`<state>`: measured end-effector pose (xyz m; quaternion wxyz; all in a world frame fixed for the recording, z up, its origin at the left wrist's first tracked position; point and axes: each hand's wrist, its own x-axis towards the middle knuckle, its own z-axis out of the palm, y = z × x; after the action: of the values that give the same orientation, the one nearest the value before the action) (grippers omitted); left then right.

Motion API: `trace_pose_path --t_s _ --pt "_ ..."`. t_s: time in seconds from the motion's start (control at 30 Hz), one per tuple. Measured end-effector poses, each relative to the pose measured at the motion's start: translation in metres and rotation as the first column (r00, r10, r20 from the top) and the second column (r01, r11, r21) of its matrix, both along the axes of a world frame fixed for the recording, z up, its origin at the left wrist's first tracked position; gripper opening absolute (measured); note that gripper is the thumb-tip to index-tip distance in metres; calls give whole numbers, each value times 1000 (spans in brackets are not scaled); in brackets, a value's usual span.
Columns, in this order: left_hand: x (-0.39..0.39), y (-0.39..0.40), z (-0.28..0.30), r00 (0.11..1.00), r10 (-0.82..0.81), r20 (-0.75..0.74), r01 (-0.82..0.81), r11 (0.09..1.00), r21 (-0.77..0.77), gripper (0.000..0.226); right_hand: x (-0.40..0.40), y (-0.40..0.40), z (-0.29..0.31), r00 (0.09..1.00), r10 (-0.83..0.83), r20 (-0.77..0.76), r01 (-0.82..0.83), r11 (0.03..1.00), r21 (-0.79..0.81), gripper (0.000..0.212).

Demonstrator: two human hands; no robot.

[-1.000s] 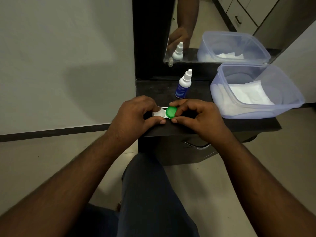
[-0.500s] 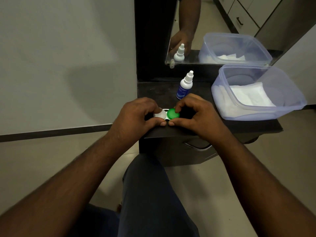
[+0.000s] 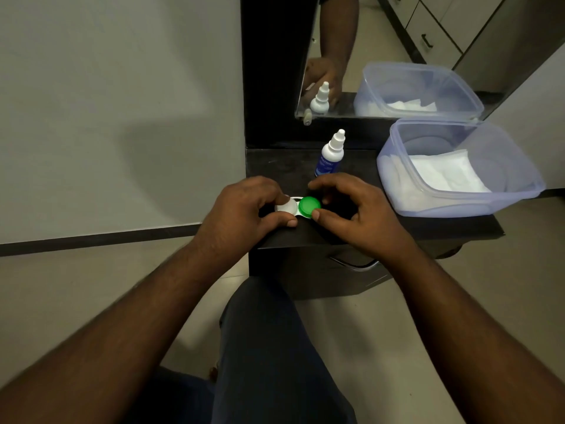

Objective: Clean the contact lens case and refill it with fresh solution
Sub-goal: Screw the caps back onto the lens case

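My left hand [image 3: 244, 209] covers the far and left side of the white cap [image 3: 286, 207], and my right hand [image 3: 351, 209] hides the counter [image 3: 281, 163] behind the green cap [image 3: 309, 205]. The print on the solution bottle [image 3: 330, 157] is too small to read. My forearms run off the bottom edge.

There is one contact lens case [image 3: 298, 206] with two caps, one white cap [image 3: 286, 207] and one green cap [image 3: 309, 205]; one solution bottle [image 3: 330, 154]; one clear plastic tub [image 3: 458, 169]; two hands, the left hand [image 3: 244, 209] and the right hand [image 3: 354, 209]; one mirror [image 3: 397, 41].
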<state>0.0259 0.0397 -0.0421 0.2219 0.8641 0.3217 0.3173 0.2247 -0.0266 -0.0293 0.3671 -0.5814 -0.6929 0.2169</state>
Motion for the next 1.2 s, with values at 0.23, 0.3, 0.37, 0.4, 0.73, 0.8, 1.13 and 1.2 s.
trace_pose_path --t_s 0.23,0.3,0.37,0.4,0.73,0.8,1.13,1.2 --pt "-1 0 -2 1000 -12 21 12 1000 9 34 1 5 -3 996 36 76 -35 999 -12 39" --pt "-1 1 -3 1000 -14 22 13 1000 11 34 4 5 -1 996 62 67 -60 998 -33 39" --pt "-1 2 -3 1000 -17 25 17 1000 13 34 9 6 2 993 94 67 -87 992 -92 45" --pt "-1 2 -4 1000 -18 25 18 1000 13 34 10 6 3 991 105 78 -96 989 -115 46" --pt "1 0 -4 999 -18 51 16 1000 22 35 8 8 3 991 69 119 -54 990 -127 39" --pt "2 0 -4 998 -8 56 6 1000 23 36 6 8 3 991 56 124 -40 991 -129 38" --pt "-1 -2 -6 999 -3 38 3 1000 -5 36 -1 11 3 990 -21 141 39 992 -122 37" --pt "-2 -5 -4 1000 1 26 -1 1000 -7 32 0 10 3 989 -9 144 24 994 -105 35"
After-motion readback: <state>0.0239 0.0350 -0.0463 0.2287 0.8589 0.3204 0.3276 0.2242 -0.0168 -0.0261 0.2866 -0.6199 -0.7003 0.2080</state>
